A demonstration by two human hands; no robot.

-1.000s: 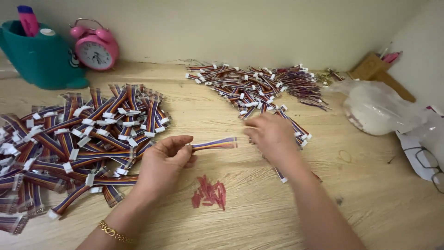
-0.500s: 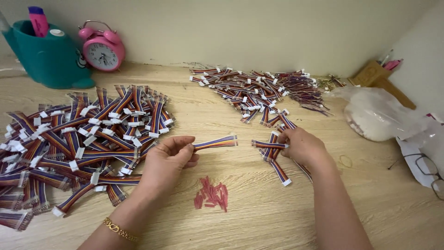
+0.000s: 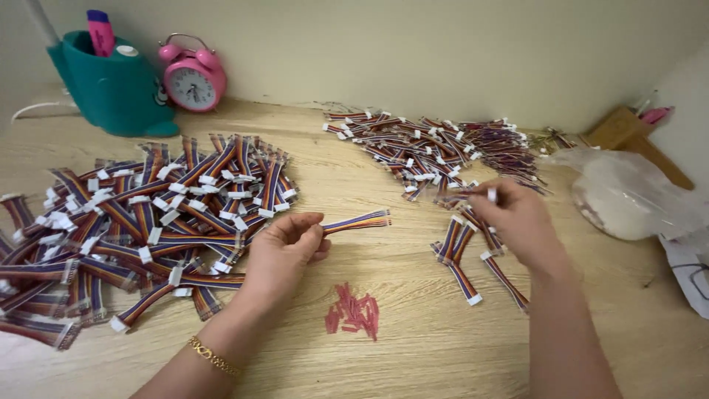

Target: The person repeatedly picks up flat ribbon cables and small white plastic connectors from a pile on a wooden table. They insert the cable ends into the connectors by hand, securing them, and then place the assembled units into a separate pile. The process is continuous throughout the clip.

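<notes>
My left hand (image 3: pixel 284 247) pinches one end of a short rainbow ribbon cable (image 3: pixel 358 222), which sticks out to the right above the wooden table. My right hand (image 3: pixel 517 222) is over a few loose cables (image 3: pixel 461 255) and pinches a small white connector (image 3: pixel 492 194) at its fingertips. A large heap of finished ribbon cables (image 3: pixel 148 222) with white connectors lies left of my left hand. A second heap of thinner cables (image 3: pixel 436 148) lies beyond my right hand.
A small pile of red pieces (image 3: pixel 354 314) lies between my hands near the front. A teal pen holder (image 3: pixel 111 89) and a pink alarm clock (image 3: pixel 193 74) stand at the back left. A clear plastic bag (image 3: pixel 628 196) lies at the right.
My right hand has moved right and back toward the far heap and now pinches a white connector. My left hand keeps the ribbon cable in the same place.
</notes>
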